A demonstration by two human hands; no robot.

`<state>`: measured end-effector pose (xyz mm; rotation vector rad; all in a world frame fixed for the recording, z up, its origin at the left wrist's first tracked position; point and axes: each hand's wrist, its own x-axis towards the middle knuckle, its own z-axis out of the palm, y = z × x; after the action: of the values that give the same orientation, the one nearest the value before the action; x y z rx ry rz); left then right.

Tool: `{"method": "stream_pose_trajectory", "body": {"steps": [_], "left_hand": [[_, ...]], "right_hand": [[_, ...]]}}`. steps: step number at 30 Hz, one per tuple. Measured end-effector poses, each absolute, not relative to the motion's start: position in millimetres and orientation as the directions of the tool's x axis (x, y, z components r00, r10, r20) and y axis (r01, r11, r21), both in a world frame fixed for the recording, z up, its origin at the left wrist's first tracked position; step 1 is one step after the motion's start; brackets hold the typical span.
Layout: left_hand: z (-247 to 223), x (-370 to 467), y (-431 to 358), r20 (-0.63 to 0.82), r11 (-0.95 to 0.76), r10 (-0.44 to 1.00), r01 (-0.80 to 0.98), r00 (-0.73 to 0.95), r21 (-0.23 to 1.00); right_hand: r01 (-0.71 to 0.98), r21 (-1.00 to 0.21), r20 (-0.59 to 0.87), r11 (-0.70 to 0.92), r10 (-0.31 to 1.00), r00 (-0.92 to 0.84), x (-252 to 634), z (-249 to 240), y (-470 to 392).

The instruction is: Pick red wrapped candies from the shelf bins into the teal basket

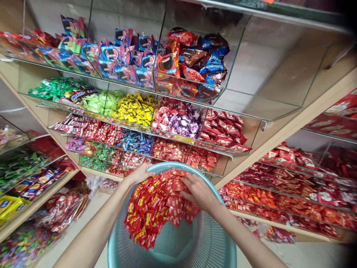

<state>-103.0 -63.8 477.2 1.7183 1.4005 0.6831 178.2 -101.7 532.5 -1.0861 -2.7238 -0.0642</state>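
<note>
A teal plastic basket (217,227) is tilted so that its inside faces me. Red candy packets with yellow lettering (147,208) lie along its left and upper inside, beside red packets with pale round prints (177,197). My left hand (141,173) is closed over the basket's upper left rim. Inside the basket, my right hand (196,190) rests on the printed red packets near the upper right, its fingers bent over them; whether it grips any is hard to tell. The far rim sits close to the lowest shelf of candy.
Glass shelves (195,98) ahead hold wrapped sweets in divided compartments. More candy shelves (301,178) stand at the right, and others (33,182) at the left. Bagged sweets (25,238) lie low at the left. Wooden posts (279,126) separate the units.
</note>
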Motion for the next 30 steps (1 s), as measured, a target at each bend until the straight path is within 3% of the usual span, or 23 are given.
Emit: {"method": "stream_pose_trajectory", "body": {"steps": [10, 18, 21, 24, 26, 28, 30], "left_hand": [[471.9, -104.3, -59.3, -0.070, -0.061, 0.974, 0.543, 0.217, 0.837], [477.9, -101.7, -57.9, -0.058, -0.075, 0.973, 0.543, 0.224, 0.836], [481.7, -100.5, -59.6, -0.057, -0.056, 0.980, 0.535, 0.192, 0.843], [482.1, -100.3, -60.0, -0.055, -0.052, 0.982, 0.532, 0.183, 0.845], [480.4, -100.5, -59.3, -0.057, -0.060, 0.979, 0.541, 0.196, 0.839], [478.2, -101.0, -58.5, -0.056, -0.072, 0.976, 0.553, 0.210, 0.830], [476.7, -101.4, -58.2, -0.050, -0.084, 0.974, 0.562, 0.220, 0.823]], "right_hand": [[0.728, 0.097, 0.229, 0.679, 0.697, -0.680, 167.7, 524.8, -101.7], [0.716, 0.104, 0.250, 0.690, 0.679, -0.690, 169.0, 522.2, -103.0], [0.729, -0.111, 0.293, 0.676, 0.723, -0.626, 172.1, 523.4, -100.8], [0.652, -0.500, 0.278, 0.571, 0.818, -0.503, 175.4, 524.1, -95.2], [0.565, -0.694, 0.198, 0.447, 0.873, -0.447, 177.3, 522.9, -90.4], [0.515, -0.776, 0.132, 0.364, 0.892, -0.431, 178.9, 520.5, -86.4], [0.520, -0.771, 0.126, 0.368, 0.888, -0.441, 180.1, 517.6, -84.5]]}}
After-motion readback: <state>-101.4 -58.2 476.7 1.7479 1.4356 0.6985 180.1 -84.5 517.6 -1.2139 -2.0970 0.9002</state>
